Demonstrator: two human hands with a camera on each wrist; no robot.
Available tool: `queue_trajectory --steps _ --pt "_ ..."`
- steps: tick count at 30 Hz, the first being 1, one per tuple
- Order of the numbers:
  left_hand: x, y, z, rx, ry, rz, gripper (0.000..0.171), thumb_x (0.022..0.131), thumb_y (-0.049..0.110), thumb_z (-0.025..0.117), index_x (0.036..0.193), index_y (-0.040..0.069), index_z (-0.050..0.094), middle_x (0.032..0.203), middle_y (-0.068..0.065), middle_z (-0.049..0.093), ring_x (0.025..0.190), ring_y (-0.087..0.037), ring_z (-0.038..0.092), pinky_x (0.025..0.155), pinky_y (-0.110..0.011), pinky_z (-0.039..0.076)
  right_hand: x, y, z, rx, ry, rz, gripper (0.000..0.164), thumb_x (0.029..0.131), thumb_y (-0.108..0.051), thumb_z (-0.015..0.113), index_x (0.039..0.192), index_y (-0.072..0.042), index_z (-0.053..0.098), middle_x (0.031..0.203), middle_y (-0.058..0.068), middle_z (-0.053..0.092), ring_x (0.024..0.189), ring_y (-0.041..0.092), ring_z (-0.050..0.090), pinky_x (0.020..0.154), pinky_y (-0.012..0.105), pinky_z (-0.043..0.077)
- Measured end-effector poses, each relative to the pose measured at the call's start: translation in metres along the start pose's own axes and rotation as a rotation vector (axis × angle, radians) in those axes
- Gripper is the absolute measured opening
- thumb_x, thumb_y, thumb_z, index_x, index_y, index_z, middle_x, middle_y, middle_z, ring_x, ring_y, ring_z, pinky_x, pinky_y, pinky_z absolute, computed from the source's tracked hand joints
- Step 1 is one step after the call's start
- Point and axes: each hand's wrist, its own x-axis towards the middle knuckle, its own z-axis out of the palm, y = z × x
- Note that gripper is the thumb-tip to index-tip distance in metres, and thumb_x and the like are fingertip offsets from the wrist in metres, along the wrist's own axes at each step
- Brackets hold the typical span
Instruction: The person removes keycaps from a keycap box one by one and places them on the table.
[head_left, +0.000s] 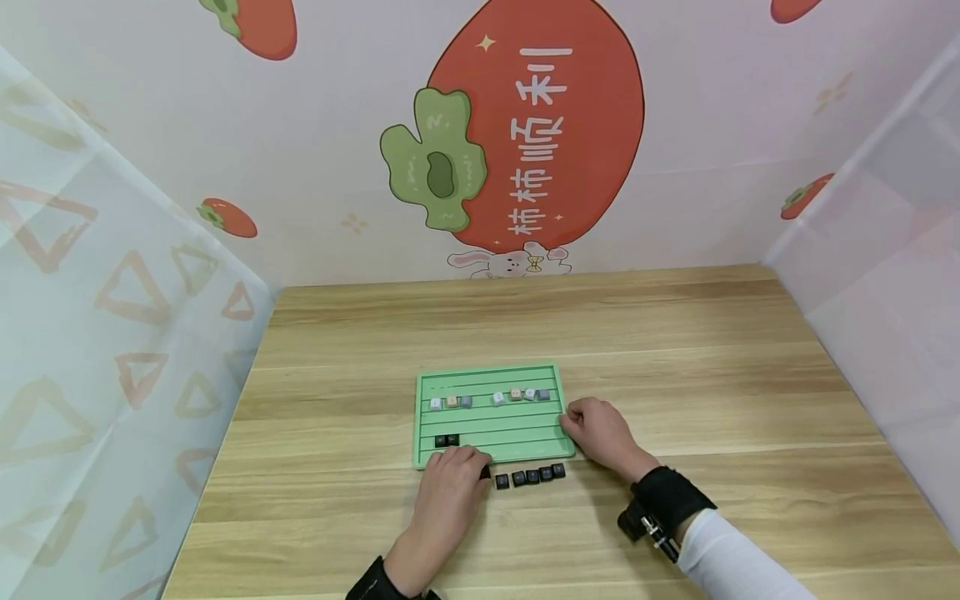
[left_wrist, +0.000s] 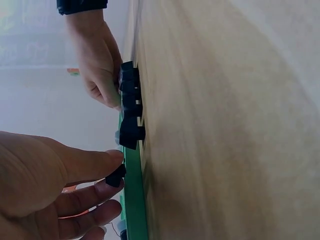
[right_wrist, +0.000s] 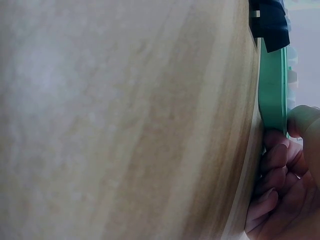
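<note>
My left hand (head_left: 452, 492) is at the front edge of a green grooved tray (head_left: 510, 429). Between thumb and fingers it pinches a small black keycap (left_wrist: 115, 177), held just over the tray's rim in the left wrist view. The right hand (head_left: 602, 433) grips the tray's right edge near the front corner, thumb on the rim and fingers curled against the side. Two black keycaps (head_left: 447, 440) sit together on the tray's lower left. Several more black keycaps (head_left: 532, 477) stand in a row on the table in front of the tray.
Higher on the tray, white, beige and grey keycaps form a left group (head_left: 452, 402) and a right group (head_left: 516, 394). The wooden table (head_left: 675, 350) meets a printed backdrop (head_left: 697, 167) behind, with pale sheets at both sides.
</note>
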Motion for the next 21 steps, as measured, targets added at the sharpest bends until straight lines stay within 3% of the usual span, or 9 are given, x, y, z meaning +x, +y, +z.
queue_trajectory --steps 11,21 --pt "-0.0033 0.0027 0.0024 -0.024 -0.047 0.004 0.025 0.070 0.021 0.076 0.095 0.015 0.072 0.092 0.003 0.070 0.080 -0.014 0.059 0.064 -0.027 0.040 -0.0002 -0.0003 -0.0001 -0.001 -0.004 0.001 0.043 0.089 -0.019 0.058 0.052 -0.013 0.036 0.048 -0.005 0.026 0.044 0.011 0.028 0.051 0.026 0.024" --pt "-0.0054 0.0018 0.0071 0.023 -0.056 0.003 0.024 0.069 0.023 0.077 0.093 0.018 0.073 0.091 0.005 0.070 0.076 -0.013 0.058 0.063 -0.027 0.039 0.0001 -0.0005 -0.0001 -0.006 -0.003 0.001 0.043 0.089 -0.019 0.057 0.052 -0.013 0.037 0.047 -0.006 0.027 0.044 0.011 0.030 0.050 0.025 0.024"
